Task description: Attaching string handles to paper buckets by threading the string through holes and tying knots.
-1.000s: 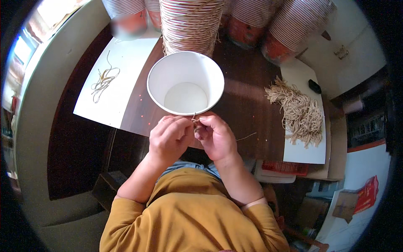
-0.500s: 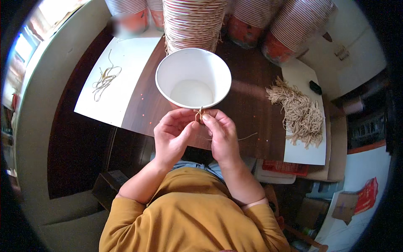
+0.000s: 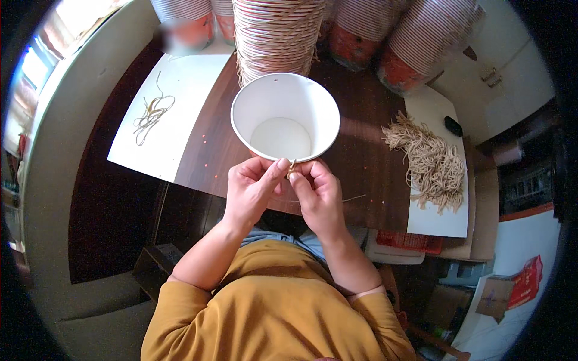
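Observation:
A white paper bucket (image 3: 325, 114) with its mouth up stands at the table's near middle, tilted slightly toward me. At its near rim a thin tan cord (image 3: 292, 166) is looped in a small knot. My right hand (image 3: 317, 194) pinches the cord between thumb and forefinger just below the rim. My left hand (image 3: 248, 191) is closed at the rim beside the knot, its thumb on top and fingers behind the bucket wall. Whether the left fingertips hold cord is partly hidden. A loose cord end trails out to the right of my right hand.
A tall stack of corded buckets (image 3: 277, 39) rises directly behind. More stacked buckets (image 3: 430, 45) lean at the back right. On the right, a bundle of tan cords (image 3: 435, 165) lies on white board; at left, a few loose cords (image 3: 152, 114) rest on another white sheet (image 3: 186, 90).
The bucket has shifted slightly right and toward me. My left thumb has moved up onto the rim beside the knot, and the cord knot looks tighter.

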The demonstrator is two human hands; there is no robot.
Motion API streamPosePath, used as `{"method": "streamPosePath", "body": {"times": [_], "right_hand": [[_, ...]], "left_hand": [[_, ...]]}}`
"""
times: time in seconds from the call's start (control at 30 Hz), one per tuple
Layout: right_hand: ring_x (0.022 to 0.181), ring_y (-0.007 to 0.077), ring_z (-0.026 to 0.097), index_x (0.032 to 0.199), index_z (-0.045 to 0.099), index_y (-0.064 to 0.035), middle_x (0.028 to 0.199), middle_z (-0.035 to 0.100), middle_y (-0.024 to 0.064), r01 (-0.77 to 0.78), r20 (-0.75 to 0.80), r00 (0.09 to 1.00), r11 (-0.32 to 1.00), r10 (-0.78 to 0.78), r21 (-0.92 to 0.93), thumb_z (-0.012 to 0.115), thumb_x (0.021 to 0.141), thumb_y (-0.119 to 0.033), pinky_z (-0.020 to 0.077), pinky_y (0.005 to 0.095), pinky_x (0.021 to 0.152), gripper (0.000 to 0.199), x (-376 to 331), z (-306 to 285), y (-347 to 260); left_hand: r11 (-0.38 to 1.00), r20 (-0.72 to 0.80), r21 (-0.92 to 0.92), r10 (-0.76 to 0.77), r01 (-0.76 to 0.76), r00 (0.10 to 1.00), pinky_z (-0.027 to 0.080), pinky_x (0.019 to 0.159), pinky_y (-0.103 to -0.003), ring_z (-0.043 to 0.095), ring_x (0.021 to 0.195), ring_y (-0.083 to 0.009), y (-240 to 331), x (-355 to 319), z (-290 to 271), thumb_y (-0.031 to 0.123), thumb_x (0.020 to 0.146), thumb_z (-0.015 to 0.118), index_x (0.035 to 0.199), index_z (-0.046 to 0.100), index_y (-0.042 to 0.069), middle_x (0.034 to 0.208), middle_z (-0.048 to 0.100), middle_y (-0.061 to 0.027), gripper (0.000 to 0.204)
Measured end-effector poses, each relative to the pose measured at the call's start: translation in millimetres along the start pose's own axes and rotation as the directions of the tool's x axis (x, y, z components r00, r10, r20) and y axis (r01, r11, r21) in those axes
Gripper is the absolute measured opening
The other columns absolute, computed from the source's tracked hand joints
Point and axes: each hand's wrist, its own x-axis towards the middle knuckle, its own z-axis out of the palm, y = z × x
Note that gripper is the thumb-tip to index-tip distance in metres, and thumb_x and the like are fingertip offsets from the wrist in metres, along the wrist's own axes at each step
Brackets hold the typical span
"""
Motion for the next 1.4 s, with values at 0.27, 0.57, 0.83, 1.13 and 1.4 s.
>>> {"method": "streamPosePath", "body": {"times": [0.27, 0.57, 0.83, 1.13, 1.4], "right_hand": [[0.081, 0.0055, 0.053, 0.093, 0.061, 0.0013, 0.089, 0.063, 0.0017, 0.060, -0.004, 0.998, 0.996, -0.060, -0.073, 0.054, 0.091, -0.007, 0.0445, 0.0226, 0.075, 0.011, -0.6, -8.8, 9.3], [0.068, 0.0041, 0.044, 0.104, 0.060, -0.0009, 0.076, 0.053, -0.0039, -0.036, 0.004, 0.999, 0.987, 0.035, 0.159, 0.045, 0.094, -0.015, 0.0380, 0.0200, 0.064, 0.023, 1.1, -11.8, -1.5], [0.066, 0.0071, 0.043, 0.098, 0.058, -0.0006, 0.076, 0.052, -0.0006, 0.225, -0.115, 0.961, 0.953, -0.252, -0.203, 0.052, 0.093, -0.012, 0.0398, 0.0218, 0.065, 0.014, 2.4, -18.8, 24.0], [0.074, 0.0170, 0.054, 0.107, 0.064, -0.0124, 0.106, 0.057, 0.0061, 0.682, 0.283, 0.672, 0.423, -0.684, -0.596, 0.073, 0.073, -0.005, 0.0429, 0.0341, 0.073, 0.036, -0.7, -12.8, -14.7], [0.071, 0.0174, 0.052, 0.093, 0.066, -0.0143, 0.095, 0.061, 0.0020, 0.762, 0.293, 0.572, 0.364, -0.766, -0.536, 0.073, 0.072, -0.008, 0.0402, 0.0327, 0.069, 0.023, 11.6, -4.4, -18.7]], "left_hand": [[0.987, -0.025, 0.106, 0.122, -0.119, 0.992, 0.038, 0.053, -0.016, 0.049, 0.062, -0.0002, -2.6, -2.3, 0.7, 0.015, 0.088, 0.069, 0.083, 0.066, -0.002, 0.069, 0.061, 0.0029, 0.018], [0.965, 0.021, 0.171, 0.197, -0.198, 0.980, 0.040, 0.056, -0.016, 0.050, 0.064, -0.0007, -8.2, -6.2, 0.8, 0.010, 0.089, 0.066, 0.085, 0.067, -0.003, 0.071, 0.062, 0.0037, 0.013], [0.973, 0.036, 0.180, 0.139, -0.143, 0.990, 0.043, 0.063, -0.019, 0.055, 0.071, -0.0051, -5.7, -10.5, 0.3, 0.012, 0.089, 0.065, 0.088, 0.068, -0.003, 0.078, 0.066, -0.0023, 0.015], [0.834, 0.174, 0.474, 0.227, -0.284, 0.958, 0.046, 0.055, -0.024, 0.059, 0.061, -0.0121, 29.6, -39.3, -12.2, 0.004, 0.085, 0.061, 0.089, 0.063, -0.002, 0.072, 0.062, -0.0101, 0.008], [0.493, 0.323, 0.643, 0.519, -0.586, 0.791, 0.039, 0.044, -0.028, 0.050, 0.048, -0.0148, 51.5, -49.6, -11.3, -0.005, 0.077, 0.065, 0.084, 0.062, 0.001, 0.063, 0.054, -0.0073, 0.009]]}}
